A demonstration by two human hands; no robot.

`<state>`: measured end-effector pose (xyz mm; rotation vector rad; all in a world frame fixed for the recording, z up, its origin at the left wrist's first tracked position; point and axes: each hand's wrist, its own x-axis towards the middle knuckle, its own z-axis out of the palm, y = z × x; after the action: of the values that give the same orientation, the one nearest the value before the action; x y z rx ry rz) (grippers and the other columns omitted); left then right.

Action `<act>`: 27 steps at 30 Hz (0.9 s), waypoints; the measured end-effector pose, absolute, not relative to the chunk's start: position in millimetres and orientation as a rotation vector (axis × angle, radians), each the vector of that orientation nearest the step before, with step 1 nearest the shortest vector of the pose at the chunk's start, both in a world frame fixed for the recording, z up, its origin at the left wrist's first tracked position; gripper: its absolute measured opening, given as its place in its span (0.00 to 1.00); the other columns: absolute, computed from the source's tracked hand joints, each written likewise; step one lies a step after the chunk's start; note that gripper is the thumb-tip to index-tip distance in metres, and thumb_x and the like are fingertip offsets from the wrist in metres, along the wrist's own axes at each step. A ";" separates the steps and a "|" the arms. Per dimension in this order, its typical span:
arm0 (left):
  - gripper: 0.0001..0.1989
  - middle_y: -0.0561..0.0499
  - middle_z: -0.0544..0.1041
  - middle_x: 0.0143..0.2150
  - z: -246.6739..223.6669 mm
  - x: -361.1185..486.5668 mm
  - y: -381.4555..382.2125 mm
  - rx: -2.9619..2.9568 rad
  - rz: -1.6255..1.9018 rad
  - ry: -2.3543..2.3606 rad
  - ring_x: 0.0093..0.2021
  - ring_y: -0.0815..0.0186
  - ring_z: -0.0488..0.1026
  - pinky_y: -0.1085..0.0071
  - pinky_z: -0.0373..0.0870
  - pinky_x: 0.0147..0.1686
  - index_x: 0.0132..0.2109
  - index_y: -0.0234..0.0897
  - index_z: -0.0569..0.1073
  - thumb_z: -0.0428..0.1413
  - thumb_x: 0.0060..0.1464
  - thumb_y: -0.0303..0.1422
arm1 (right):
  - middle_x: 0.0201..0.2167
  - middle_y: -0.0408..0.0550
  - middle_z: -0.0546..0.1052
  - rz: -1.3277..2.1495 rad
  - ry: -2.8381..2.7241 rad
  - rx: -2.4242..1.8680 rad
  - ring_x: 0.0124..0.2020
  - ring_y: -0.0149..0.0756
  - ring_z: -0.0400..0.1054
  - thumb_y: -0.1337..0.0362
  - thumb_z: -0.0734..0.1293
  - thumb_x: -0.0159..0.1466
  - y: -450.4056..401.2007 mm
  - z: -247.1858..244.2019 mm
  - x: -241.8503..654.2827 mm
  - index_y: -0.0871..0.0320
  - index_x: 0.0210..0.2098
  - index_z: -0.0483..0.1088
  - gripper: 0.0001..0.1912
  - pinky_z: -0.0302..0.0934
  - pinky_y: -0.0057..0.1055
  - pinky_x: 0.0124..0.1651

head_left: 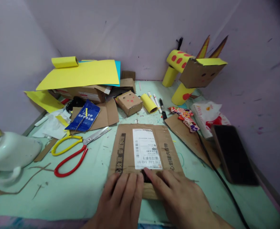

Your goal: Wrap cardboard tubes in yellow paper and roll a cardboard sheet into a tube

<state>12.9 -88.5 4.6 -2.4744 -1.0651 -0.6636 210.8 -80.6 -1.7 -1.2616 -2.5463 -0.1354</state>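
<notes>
A flat piece of brown cardboard [126,143] with a white shipping label [146,149] lies at the front middle of the table. On its near left edge rests my left hand [122,200], fingers together and pressed on the cardboard. My right hand [182,197] holds the near right edge, its thumb on top beside a dark patch. Between the hands a lighter strip of the near edge shows. Scissors [85,146] with one yellow and one red handle lie open to the left, touched by neither hand.
A white mug [13,149] stands at the left. Yellow sheets [82,74] lie on boxes behind. A small cardboard box [130,103], markers [157,103] and a yellow giraffe figure [198,74] sit farther back. On the right are a phone [234,154], a cable [216,171] and a tissue pack [208,116].
</notes>
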 end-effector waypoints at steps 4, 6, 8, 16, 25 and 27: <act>0.19 0.47 0.78 0.40 -3.9 16.1 -86.9 -2.557 -0.564 -0.929 0.42 0.63 0.72 0.65 0.64 0.47 0.45 0.30 0.74 0.40 0.56 0.21 | 0.32 0.47 0.76 -0.085 -2.485 -1.260 0.28 0.38 0.69 0.78 0.54 0.59 -77.8 -3.5 215.3 0.55 0.48 0.67 0.23 0.58 0.30 0.23; 0.21 0.48 0.78 0.38 -7.5 13.8 -88.2 -2.491 -0.615 -0.915 0.39 0.65 0.74 0.65 0.65 0.47 0.46 0.31 0.74 0.38 0.57 0.20 | 0.35 0.48 0.78 -0.063 -2.441 -1.237 0.31 0.39 0.69 0.75 0.53 0.63 -78.3 -3.5 217.0 0.56 0.46 0.69 0.19 0.61 0.31 0.26; 0.22 0.50 0.79 0.36 -7.9 9.0 -89.2 -2.461 -0.637 -0.914 0.37 0.66 0.75 0.66 0.66 0.47 0.48 0.34 0.73 0.37 0.58 0.21 | 0.36 0.48 0.79 -0.059 -2.397 -1.194 0.32 0.38 0.70 0.72 0.52 0.67 -80.2 -3.7 219.2 0.59 0.45 0.70 0.18 0.63 0.33 0.31; 0.16 0.47 0.78 0.44 0.4 -4.1 -80.6 -2.822 -0.417 -0.806 0.44 0.66 0.75 0.71 0.68 0.48 0.53 0.35 0.68 0.43 0.62 0.32 | 0.36 0.47 0.80 0.000 -2.395 -1.121 0.31 0.36 0.70 0.71 0.51 0.68 -83.7 -11.7 221.9 0.60 0.43 0.72 0.18 0.64 0.32 0.36; 0.15 0.52 0.77 0.33 -8.6 12.1 -73.8 -2.810 -0.440 -0.970 0.34 0.65 0.74 0.72 0.71 0.30 0.41 0.36 0.69 0.41 0.55 0.20 | 0.30 0.46 0.76 0.237 -2.508 -1.147 0.28 0.36 0.68 0.69 0.62 0.60 -73.7 -5.2 221.3 0.59 0.39 0.72 0.09 0.62 0.29 0.25; 0.14 0.52 0.76 0.32 -11.8 10.8 -71.3 -2.843 -0.479 -0.988 0.32 0.66 0.73 0.73 0.69 0.26 0.41 0.37 0.68 0.42 0.53 0.19 | 0.28 0.45 0.76 0.271 -2.520 -1.151 0.28 0.36 0.69 0.69 0.65 0.57 -71.0 -5.7 221.1 0.59 0.36 0.72 0.08 0.62 0.29 0.25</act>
<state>10.8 -71.3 -11.8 -2.8431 -0.9883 -0.4793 221.1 -71.0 -5.7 -1.1512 -2.5203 0.2708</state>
